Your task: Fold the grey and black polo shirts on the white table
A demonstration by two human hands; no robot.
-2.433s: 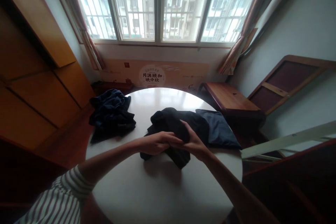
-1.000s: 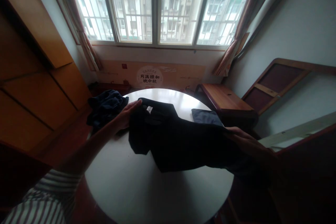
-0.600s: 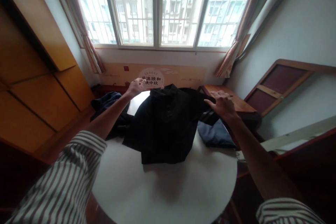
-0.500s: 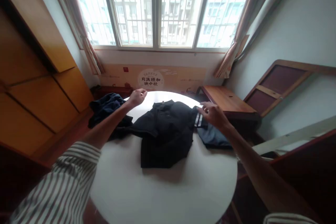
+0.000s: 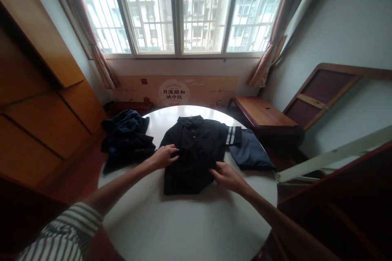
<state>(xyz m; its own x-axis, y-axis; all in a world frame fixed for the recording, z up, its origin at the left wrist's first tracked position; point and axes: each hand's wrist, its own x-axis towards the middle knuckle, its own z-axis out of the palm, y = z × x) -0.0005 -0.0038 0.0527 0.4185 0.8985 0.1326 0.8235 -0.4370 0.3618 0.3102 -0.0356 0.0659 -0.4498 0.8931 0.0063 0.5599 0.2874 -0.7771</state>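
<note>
A black polo shirt (image 5: 196, 142) has been laid flat on the round white desk (image 5: 196, 220), front up, with its collar (image 5: 188, 121) toward the window and its placket (image 5: 193, 132) in view. One sleeve (image 5: 232, 136), banded with two white stripes, is spread to the right; the opposite sleeve cannot be seen and may be tucked under. Both hands are placed on the shirt. The left hand (image 5: 163, 157) rests on the chest with its fingers loosely curved, and the right hand (image 5: 228, 177) is set at the lower right edge with its fingers bunched. Whether cloth is gripped by either cannot be told. Three garments are counted on the desk: beside the shirt, a crumpled navy garment (image 5: 125, 140) is heaped on the left, and a flat slate-blue garment (image 5: 251, 151) lies just below the striped sleeve. Beyond the desk, one wooden bench (image 5: 263, 114) stands below the window (image 5: 174, 12).
</note>
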